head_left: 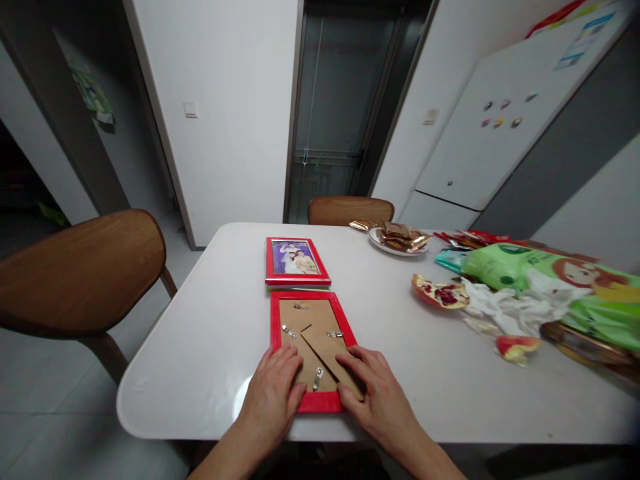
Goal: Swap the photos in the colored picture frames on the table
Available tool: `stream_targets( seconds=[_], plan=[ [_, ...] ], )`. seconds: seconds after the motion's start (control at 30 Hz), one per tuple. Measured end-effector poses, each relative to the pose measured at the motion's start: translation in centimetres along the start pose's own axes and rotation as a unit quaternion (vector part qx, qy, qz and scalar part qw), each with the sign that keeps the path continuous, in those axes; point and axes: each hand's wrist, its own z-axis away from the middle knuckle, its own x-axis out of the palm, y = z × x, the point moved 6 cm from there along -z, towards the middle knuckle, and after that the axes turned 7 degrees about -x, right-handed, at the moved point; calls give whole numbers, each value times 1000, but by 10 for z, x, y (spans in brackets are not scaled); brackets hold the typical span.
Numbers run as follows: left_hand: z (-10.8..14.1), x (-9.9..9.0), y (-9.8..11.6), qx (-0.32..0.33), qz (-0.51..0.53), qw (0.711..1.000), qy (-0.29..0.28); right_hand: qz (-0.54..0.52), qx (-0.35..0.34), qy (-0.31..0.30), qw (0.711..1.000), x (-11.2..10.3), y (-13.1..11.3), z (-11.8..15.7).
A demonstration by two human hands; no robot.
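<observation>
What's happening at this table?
A person has both hands on a red picture frame lying face down on the white table. The left hand and right hand rest flat on its cardboard back. A second red frame lies face up just beyond.

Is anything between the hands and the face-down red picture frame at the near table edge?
No. Both hands already rest on the face-down red picture frame: the left hand on its brown backing board at the lower left, the right hand over the lower right corner and cardboard stand. Nothing visible lies between them.
</observation>
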Motion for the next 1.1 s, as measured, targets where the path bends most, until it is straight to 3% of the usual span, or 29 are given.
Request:
stream_targets(
  seconds=[0.23,0.6,0.97,1.1],
  plan=[
    [10,-3,-1,4,17,998,-52,-2,-32,-19,999,-1,-7,-7],
    [10,-5,1,-9,28,998,-48,65,52,-52,995,6,29,-58],
    [8,-5,3,-24,7,998,-66,30,20,-38,999,7,30,-52],
    [8,-5,2,-26,9,997,-74,46,2,-39,998,1,20,-46]
  ],
)
